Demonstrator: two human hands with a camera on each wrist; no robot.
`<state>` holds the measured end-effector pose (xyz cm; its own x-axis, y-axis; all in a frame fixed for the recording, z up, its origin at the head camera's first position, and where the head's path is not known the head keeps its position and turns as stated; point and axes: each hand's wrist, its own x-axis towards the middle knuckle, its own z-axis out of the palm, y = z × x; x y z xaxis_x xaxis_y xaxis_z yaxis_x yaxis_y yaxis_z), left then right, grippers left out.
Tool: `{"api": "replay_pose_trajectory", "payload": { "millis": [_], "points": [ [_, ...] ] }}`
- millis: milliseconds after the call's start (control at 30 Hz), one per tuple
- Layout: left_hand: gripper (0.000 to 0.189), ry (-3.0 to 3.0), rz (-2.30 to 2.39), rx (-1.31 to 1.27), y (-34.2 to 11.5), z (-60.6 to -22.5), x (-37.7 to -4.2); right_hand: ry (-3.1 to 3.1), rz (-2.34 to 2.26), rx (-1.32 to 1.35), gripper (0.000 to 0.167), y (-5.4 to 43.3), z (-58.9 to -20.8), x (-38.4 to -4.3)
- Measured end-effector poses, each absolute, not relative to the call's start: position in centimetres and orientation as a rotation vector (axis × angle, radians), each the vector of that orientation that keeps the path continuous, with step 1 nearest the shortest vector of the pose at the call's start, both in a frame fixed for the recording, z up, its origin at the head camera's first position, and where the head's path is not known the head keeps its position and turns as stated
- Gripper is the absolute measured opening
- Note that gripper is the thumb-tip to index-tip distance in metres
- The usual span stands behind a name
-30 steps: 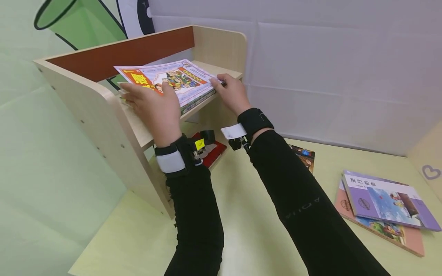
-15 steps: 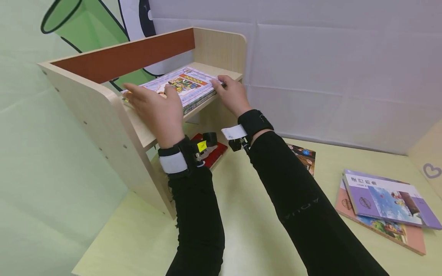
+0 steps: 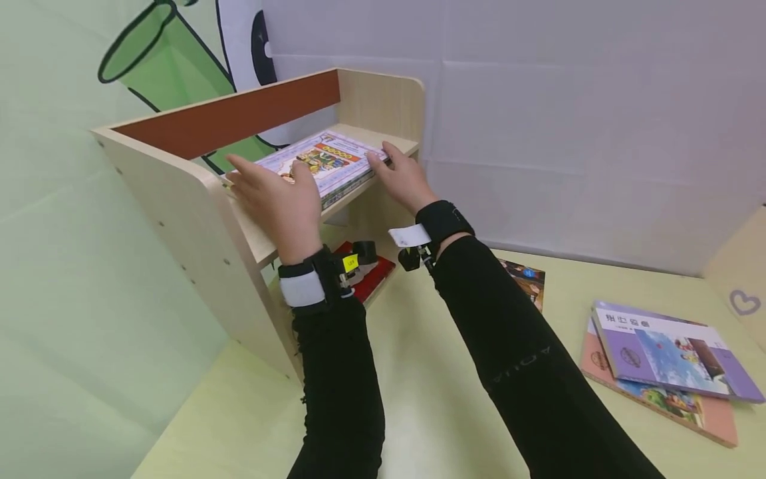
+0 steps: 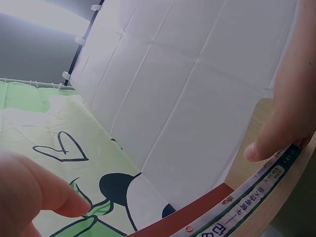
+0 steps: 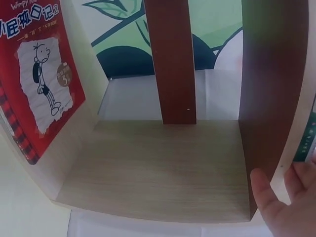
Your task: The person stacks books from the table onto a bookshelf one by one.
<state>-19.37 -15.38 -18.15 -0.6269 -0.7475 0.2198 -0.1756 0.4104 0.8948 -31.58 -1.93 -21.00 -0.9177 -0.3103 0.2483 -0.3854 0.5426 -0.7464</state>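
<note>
1. The stack of books [image 3: 335, 156] is lying cover up on the upper board of the wooden shelf [image 3: 161, 193]; Chinese characters are running along a spine, only partly legible, and the cover's orange banner is showing letters too small to read.
2. The right hand [image 3: 407, 176] is pinching the stack's near right corner between thumb and fingers.
3. The left hand [image 3: 284, 203] is spreading wide at the stack's left end, fingers straight, thumb apart; whether it is touching, I cannot tell.
4. The spines are running along the board's front edge; bare wood is showing between the stack and the far end panel.
5. Below, a red book [image 5: 44, 74] is displaying "Wimpy" and "小屁孩日记2", with space opening between it and the upper board.
6. On the table [image 3: 443, 386], a purple book [image 3: 676, 352] is overlapping a pink book [image 3: 712, 422].
7. A second ago the top book's left end was tilting up; now it is lying flat.
</note>
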Motion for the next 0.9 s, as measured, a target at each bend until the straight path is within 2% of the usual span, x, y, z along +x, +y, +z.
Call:
{"api": "replay_pose_trajectory", "payload": {
  "millis": [200,367,667,900],
  "points": [
    [0.079,-2.082,-1.171,0.731,-15.3,-18.4,-19.9,-2.65,1.558,0.675,0.072,-1.5,-21.8,-31.6],
    [0.075,-2.085,-1.191,0.647,-14.7,-18.2,-19.3,-2.515,1.728,0.729,0.069,-1.1,-22.8,-31.7],
    [0.062,-2.011,-1.195,0.116,-11.2,-18.1,-19.6,-2.341,1.861,0.647,0.068,0.9,-22.7,-31.2],
    [0.05,-1.989,-1.14,-0.26,-8.4,-20.5,-21.9,-2.317,1.872,0.533,0.067,2.5,-23.5,-30.9]
  ]
}}
